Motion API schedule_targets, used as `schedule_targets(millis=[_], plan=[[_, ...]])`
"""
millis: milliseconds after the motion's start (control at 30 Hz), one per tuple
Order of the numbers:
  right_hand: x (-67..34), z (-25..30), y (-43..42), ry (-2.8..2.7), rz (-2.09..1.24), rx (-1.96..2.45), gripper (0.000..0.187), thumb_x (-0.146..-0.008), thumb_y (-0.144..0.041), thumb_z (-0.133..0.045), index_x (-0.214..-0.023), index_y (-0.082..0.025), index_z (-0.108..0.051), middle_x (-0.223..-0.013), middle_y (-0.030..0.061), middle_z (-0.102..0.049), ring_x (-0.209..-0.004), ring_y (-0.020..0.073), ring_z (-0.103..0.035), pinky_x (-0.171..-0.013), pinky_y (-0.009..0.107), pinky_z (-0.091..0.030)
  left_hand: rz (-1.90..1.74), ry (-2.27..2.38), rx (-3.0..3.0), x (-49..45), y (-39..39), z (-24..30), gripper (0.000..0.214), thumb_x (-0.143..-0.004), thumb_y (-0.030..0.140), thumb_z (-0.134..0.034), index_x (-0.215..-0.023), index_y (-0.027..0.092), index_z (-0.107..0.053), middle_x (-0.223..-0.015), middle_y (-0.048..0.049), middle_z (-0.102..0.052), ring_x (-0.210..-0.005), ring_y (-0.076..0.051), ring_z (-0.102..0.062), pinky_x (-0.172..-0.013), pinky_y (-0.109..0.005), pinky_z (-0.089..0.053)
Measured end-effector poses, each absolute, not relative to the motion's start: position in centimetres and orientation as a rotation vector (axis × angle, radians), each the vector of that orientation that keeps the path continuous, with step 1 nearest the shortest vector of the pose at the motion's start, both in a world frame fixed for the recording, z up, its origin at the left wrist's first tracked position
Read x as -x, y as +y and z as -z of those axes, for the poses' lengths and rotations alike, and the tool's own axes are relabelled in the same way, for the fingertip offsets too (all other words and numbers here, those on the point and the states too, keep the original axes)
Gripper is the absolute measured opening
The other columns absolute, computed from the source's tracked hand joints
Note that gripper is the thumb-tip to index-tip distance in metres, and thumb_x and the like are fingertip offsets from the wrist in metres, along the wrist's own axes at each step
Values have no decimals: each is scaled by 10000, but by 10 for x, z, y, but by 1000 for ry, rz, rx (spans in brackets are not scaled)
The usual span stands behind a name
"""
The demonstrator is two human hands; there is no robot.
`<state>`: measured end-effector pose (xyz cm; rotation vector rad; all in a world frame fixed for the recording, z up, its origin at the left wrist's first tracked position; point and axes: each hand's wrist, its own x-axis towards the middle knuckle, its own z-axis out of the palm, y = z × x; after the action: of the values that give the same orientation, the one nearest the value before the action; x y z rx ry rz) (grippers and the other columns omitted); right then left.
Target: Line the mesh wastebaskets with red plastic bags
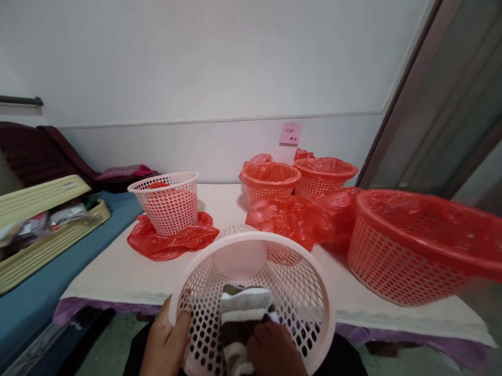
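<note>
A pale pink plastic basket [253, 236] with a lattice wall is tipped toward me, its mouth facing me, above my lap. My left hand [168, 338] grips its rim on the left side, thumb inside and the other fingers out of sight behind the wall. Inside the basket lie striped socks [240, 321] in brown, grey and white. My right hand [275, 350] reaches into the basket with curled fingers closed on the socks' right side. Its fingertips are partly hidden, and I cannot tell how many socks are there.
Another pale pink basket [168, 205] stands on a red plastic bag [174, 241] at the left of the white-covered table [117, 277]. Two red lined baskets [271, 176] stand at the back, beside crumpled red bags [285, 220]. A large red basket [403, 253] fills the right. An open yellow case [90, 220] lies left.
</note>
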<state>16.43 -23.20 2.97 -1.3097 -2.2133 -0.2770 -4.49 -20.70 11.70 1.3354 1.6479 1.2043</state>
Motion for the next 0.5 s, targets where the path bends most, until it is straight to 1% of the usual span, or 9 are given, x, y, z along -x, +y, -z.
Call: schedule_targets(millis=[100, 133, 167, 233, 267, 300, 433, 467, 500], plan=[[-153, -24, -233, -1935, 455, 1189, 198, -751, -213, -638, -596, -198, -515, -566, 16, -530, -585, 186, -472, -586, 325, -323, -1242, 1629, -1380, 42, -203, -123, 388, -825, 402, -518, -1140, 202, -628, -1104, -43, -709, -1098, -254, -617, -944, -331, -467], [-145, -20, -234, -1862, 480, 1198, 139, -764, -216, -614, -645, -204, -543, -582, 16, -540, -592, 192, -477, -596, 330, -330, -1244, 1618, -1406, 40, -202, -126, 378, -833, 389, -508, -1141, 204, -625, -1111, -44, -704, -1110, -250, -609, -951, -330, -460], [-138, -14, -236, -1871, 491, 1216, 22, -774, -209, -599, -753, -214, -593, -650, 22, -587, -632, 205, -505, -623, 345, -355, -1235, 1606, -1435, 39, -201, -129, 371, -840, 380, -499, -1141, 203, -623, -1113, -48, -699, -1108, -248, -607, -951, -331, -457], [-127, -5, -240, -1972, 487, 1273, 187, -789, -207, -588, -974, -218, -612, -820, 49, -656, -730, 236, -556, -682, 384, -402, -1200, 1588, -1509, 36, -201, -134, 352, -845, 372, -495, -1121, 199, -630, -1088, -56, -696, -1060, -249, -619, -931, -339, -461], [-123, -1, -240, -2029, 481, 1299, 253, -792, -207, -590, -1045, -213, -597, -882, 63, -668, -766, 249, -572, -699, 400, -418, -1184, 1582, -1549, 34, -200, -137, 340, -847, 368, -495, -1107, 200, -635, -1071, -58, -695, -1035, -250, -623, -922, -344, -462], [-121, 2, -240, -2062, 478, 1318, 278, -791, -208, -593, -1068, -205, -585, -897, 73, -672, -774, 256, -582, -698, 406, -429, -1173, 1577, -1586, 33, -200, -140, 327, -849, 362, -496, -1095, 202, -640, -1057, -58, -692, -1019, -249, -623, -919, -347, -461], [-123, -5, -234, -2046, 489, 1290, 264, -726, -167, -597, -988, -181, -571, -729, 62, -647, -628, 235, -575, -578, 364, -437, -1176, 1579, -1592, 29, -194, -152, 299, -830, 363, -528, -1050, 208, -658, -1023, -57, -692, -992, -254, -625, -921, -358, -459], [-124, -13, -233, -2068, 453, 1264, 303, -695, -160, -605, -995, -176, -564, -720, 58, -643, -616, 230, -575, -562, 355, -443, -1177, 1569, -1542, 30, -194, -154, 318, -820, 386, -546, -1059, 205, -654, -1034, -58, -695, -987, -257, -631, -910, -360, -469], [-126, -23, -232, -2114, 388, 1239, 375, -664, -157, -615, -1034, -168, -554, -758, 63, -653, -641, 233, -589, -569, 355, -462, -1179, 1535, -1488, 30, -194, -155, 356, -811, 414, -562, -1086, 203, -645, -1065, -60, -696, -997, -260, -634, -905, -360, -477]])
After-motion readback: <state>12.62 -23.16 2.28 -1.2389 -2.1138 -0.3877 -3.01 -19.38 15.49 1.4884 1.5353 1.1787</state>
